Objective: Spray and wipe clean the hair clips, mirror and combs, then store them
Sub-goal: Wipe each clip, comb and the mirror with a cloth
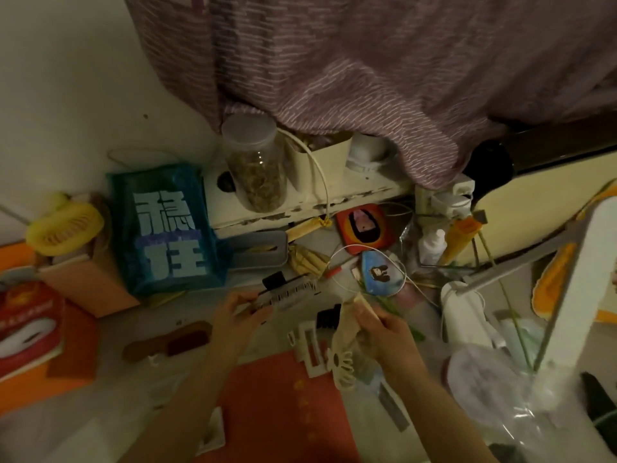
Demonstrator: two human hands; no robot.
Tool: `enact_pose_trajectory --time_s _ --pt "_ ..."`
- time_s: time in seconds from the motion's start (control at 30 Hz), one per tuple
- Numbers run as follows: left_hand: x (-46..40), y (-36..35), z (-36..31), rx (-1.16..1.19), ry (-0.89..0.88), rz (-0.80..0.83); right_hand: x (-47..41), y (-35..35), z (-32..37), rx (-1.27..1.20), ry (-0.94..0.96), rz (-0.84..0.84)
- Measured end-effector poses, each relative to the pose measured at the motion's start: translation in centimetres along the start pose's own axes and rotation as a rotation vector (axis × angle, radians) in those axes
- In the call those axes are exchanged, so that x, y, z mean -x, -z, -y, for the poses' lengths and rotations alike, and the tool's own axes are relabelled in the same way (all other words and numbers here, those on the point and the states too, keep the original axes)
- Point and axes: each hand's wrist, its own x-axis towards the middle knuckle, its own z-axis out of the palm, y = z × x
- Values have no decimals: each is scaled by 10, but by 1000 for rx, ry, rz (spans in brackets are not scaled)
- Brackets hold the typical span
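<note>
Centre frame: left hand (233, 309) pinching one end of a clear plastic toothed comb-style hair clip (287, 294), held just above the pale cluttered tabletop (140, 389). Right hand (377, 325) gripping a beige cloth (347, 325), just right of the clip, apart from it. Likely mid-wipe.

Handling, as judgement: light, rigid, thin teeth liable to snap; slick once sprayed. Best held by the solid spine, wiping along the teeth rather than across.

Lower centre: white rectangular plastic claw clip (310, 349) and cream flower-shaped claw clip (340, 365) lying on the table. Left of centre: brown wooden comb (167, 340). Same grip advice: body, not prongs.
</note>
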Motion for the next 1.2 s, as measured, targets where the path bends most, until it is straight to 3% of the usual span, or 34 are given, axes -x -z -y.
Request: enact_pose_trajectory --time_s 0.33,0.53,0.67,1.2 --pt "-50 -31 61 -39 92 63 -35 -1 -36 19 -125 37" --pt "-61 -40 78 32 55 123 -47 1 -52 90 -149 25" --pt "-63 -35 91 -47 25 164 -46 4 -60 76 -192 25" --pt "-48 -38 100 -85 29 130 -33 7 -63 3 -199 60"
